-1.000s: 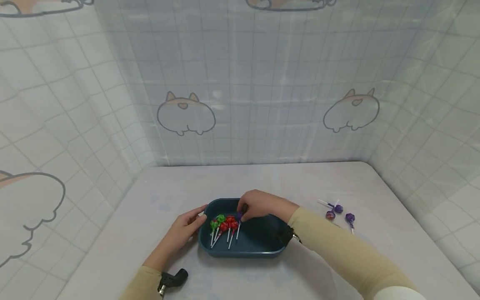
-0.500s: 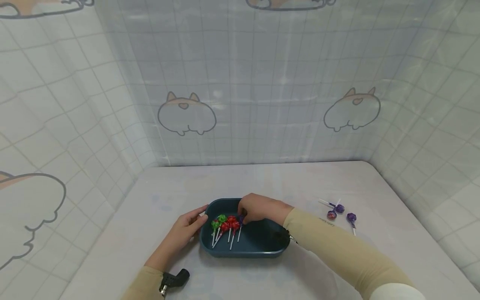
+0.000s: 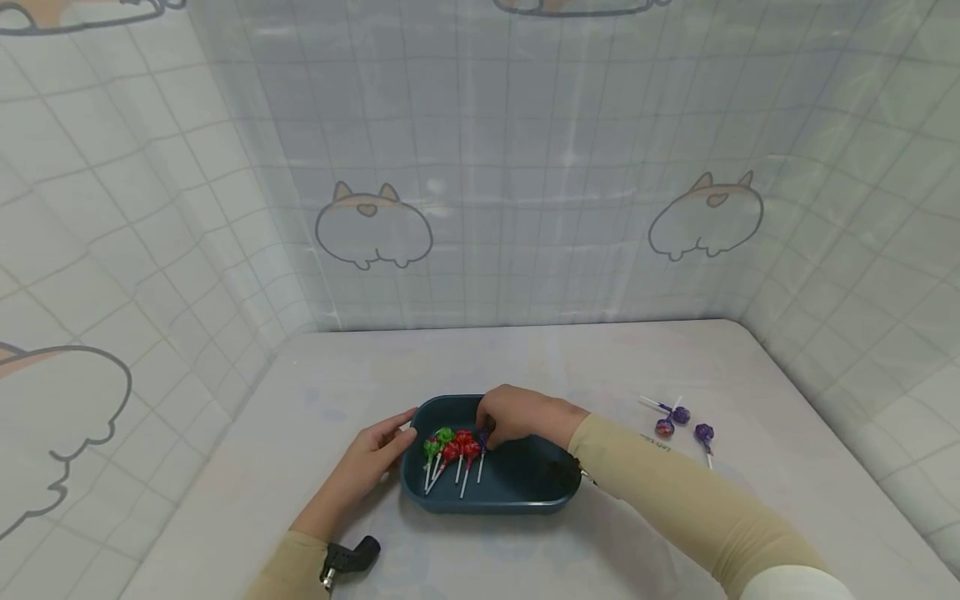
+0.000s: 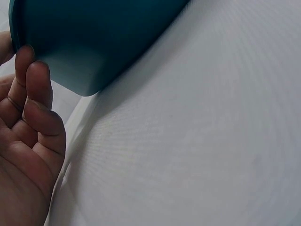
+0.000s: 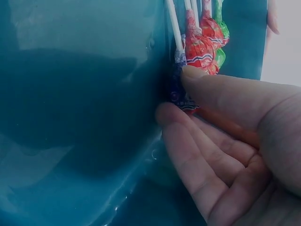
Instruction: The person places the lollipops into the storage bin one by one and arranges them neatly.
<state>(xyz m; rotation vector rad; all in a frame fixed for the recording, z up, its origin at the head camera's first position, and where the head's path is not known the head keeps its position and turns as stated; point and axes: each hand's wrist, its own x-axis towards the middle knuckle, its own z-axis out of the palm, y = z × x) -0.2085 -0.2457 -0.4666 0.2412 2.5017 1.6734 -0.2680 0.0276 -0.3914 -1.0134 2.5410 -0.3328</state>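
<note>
My right hand [image 3: 517,414] reaches into a dark teal tray [image 3: 517,507] and pinches a purple-wrapped lollipop [image 5: 176,89] by its head, thumb against the wrapper. Its white stick points toward the tray's near side in the head view. Beside it lie red lollipops [image 3: 465,450] and green lollipops [image 3: 442,437] in the left part of the tray, sticks pointing the same way. My left hand [image 3: 367,454] rests at the tray's left end, thumb at the rim; the left wrist view shows fingertips [image 4: 39,77] near the outer wall [image 4: 89,61].
To the right on the white tabletop [image 3: 600,358] lie several loose lollipops, one purple lollipop [image 3: 703,432] apart and another purple lollipop [image 3: 680,415] close to a red-and-purple lollipop [image 3: 664,428]. A tiled-pattern curtain [image 3: 525,250] rises behind the table and along both sides.
My right hand has lowered slightly with the purple lollipop, which now lies close beside the red ones. My left hand keeps its place at the tray's end.
</note>
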